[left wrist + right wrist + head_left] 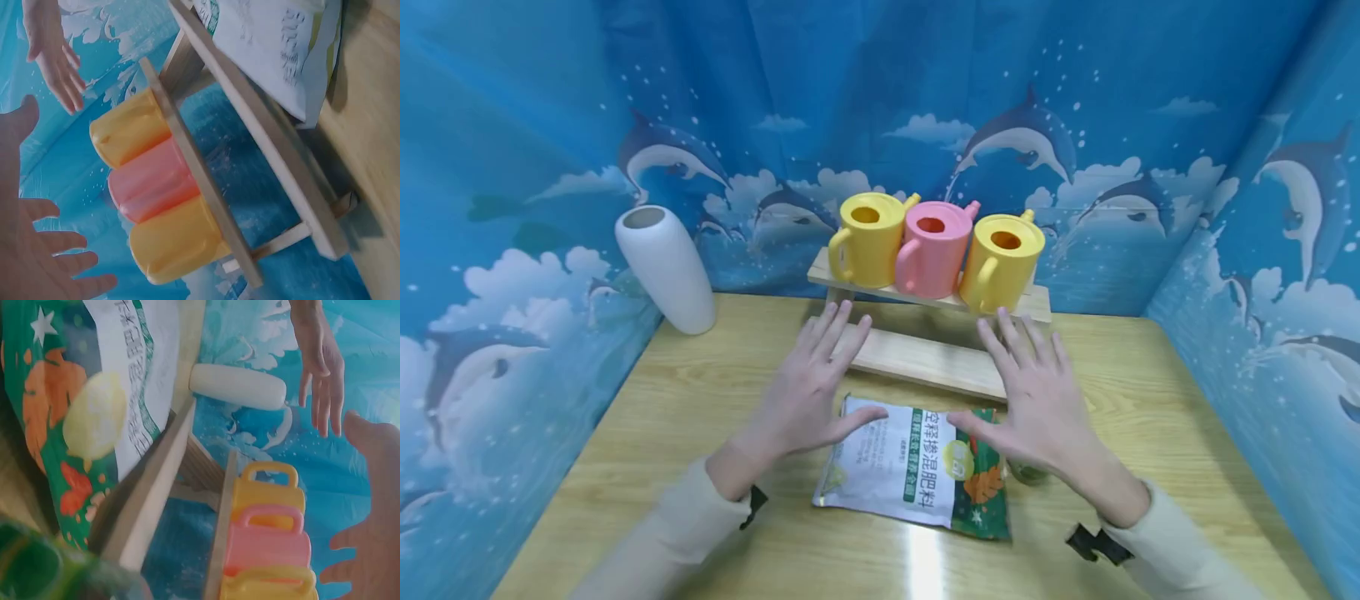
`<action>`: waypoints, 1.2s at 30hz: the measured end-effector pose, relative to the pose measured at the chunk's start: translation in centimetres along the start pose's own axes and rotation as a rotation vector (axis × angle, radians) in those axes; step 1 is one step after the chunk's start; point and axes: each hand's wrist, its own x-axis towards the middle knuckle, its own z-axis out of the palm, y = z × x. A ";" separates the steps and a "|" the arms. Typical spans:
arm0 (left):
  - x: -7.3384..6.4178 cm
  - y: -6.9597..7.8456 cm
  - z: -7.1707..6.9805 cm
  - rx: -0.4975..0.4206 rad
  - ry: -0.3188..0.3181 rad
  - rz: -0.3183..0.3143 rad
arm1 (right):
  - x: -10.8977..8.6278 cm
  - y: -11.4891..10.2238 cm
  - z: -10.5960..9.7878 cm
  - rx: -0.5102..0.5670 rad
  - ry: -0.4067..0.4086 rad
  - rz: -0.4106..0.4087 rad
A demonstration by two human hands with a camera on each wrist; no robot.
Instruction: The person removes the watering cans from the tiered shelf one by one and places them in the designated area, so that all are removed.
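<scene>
My left hand (801, 392) hovers with fingers spread above the left end of a white and green bag with printed Chinese text (887, 462). Over the bag's right end, my right hand (1041, 400) is held the same way, touching nothing. Beyond the fingertips stands a two-tier wooden rack (925, 358). Its upper shelf carries a yellow watering can (872, 250), a pink watering can (928, 262) and another yellow watering can (996, 271) in a row. The left wrist view shows both hands (53, 250) apart from the cans.
At the back left is a white vase (670, 271). A greenish object (1028, 473), partly hidden under my right hand, sits beside the bag; its kind is unclear. Blue dolphin-print cloth (880, 67) encloses the wooden table (647, 467) at the back and sides.
</scene>
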 end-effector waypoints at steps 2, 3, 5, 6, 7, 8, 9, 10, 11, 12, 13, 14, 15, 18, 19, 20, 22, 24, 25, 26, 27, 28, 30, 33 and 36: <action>0.3 -0.4 -0.6 -0.060 0.021 -0.016 | 0.1 0.5 -0.7 0.036 -0.018 0.020; 0.4 -0.7 -1.0 -0.085 0.027 -0.027 | 0.2 0.8 -1.0 0.053 -0.020 0.028; 0.8 -1.1 -1.6 -0.131 0.033 -0.055 | 0.2 1.4 -1.6 0.093 -0.015 0.042; 1.0 -1.4 -1.9 -0.151 0.031 -0.076 | 0.2 1.7 -1.9 0.112 -0.011 0.048; 1.2 -1.6 -2.2 -0.171 0.027 -0.098 | 0.2 2.1 -2.2 0.135 -0.010 0.058; 1.4 -1.8 -2.5 -0.188 0.020 -0.120 | 0.3 2.4 -2.5 0.162 -0.012 0.070; 1.6 -2.1 -2.7 -0.212 0.014 -0.146 | 0.3 2.8 -2.8 0.193 -0.020 0.083; 1.7 -2.3 -3.0 -0.233 0.006 -0.171 | 0.3 3.2 -3.1 0.231 -0.033 0.104; 1.9 -2.6 -3.1 -0.257 0.003 -0.193 | 0.4 3.7 -3.4 0.274 -0.053 0.131; 2.1 -2.9 -3.2 -0.284 0.000 -0.217 | 0.5 4.2 -3.7 0.324 -0.073 0.160; 2.3 -3.2 -3.3 -0.312 0.001 -0.236 | 0.6 4.7 -3.9 0.381 -0.090 0.187; 2.5 -3.6 -3.3 -0.338 0.003 -0.254 | 0.8 5.3 -4.1 0.444 -0.102 0.211; 2.7 -4.0 -3.2 -0.368 0.006 -0.270 | 0.9 5.8 -4.2 0.510 -0.110 0.234; 3.2 -5.5 -2.7 -0.451 0.026 -0.314 | 1.5 7.5 -4.4 0.669 -0.107 0.280; 3.4 -6.0 -2.5 -0.477 0.038 -0.329 | 1.6 8.1 -4.3 0.715 -0.099 0.290; 3.6 -6.5 -2.3 -0.502 0.049 -0.346 | 1.8 8.6 -4.3 0.758 -0.095 0.307; 3.9 -7.5 -1.9 -0.555 0.076 -0.377 | 2.0 9.7 -4.1 0.833 -0.098 0.341; 4.1 -8.6 -1.5 -0.593 0.102 -0.414 | 2.4 10.7 -3.9 0.937 -0.110 0.381; 4.2 -9.0 -1.3 -0.610 0.113 -0.430 | 2.5 11.3 -3.7 0.980 -0.123 0.397; 4.3 -9.5 -1.2 -0.624 0.120 -0.440 | 2.8 11.8 -3.5 1.015 -0.140 0.420; 4.5 -9.8 -1.0 -0.635 0.127 -0.450 | 3.0 12.4 -3.3 1.043 -0.159 0.441; 4.6 -10.2 -0.8 -0.642 0.132 -0.462 | 3.2 13.0 -3.0 1.065 -0.176 0.462; 5.0 -10.7 -0.5 -0.643 0.138 -0.483 | 3.7 14.1 -2.4 1.091 -0.211 0.509; 5.7 -11.2 0.0 -0.643 0.143 -0.503 | 4.4 15.4 -1.5 1.113 -0.263 0.579; 6.3 -11.5 0.5 -0.645 0.154 -0.515 | 4.8 16.3 -0.5 1.146 -0.298 0.635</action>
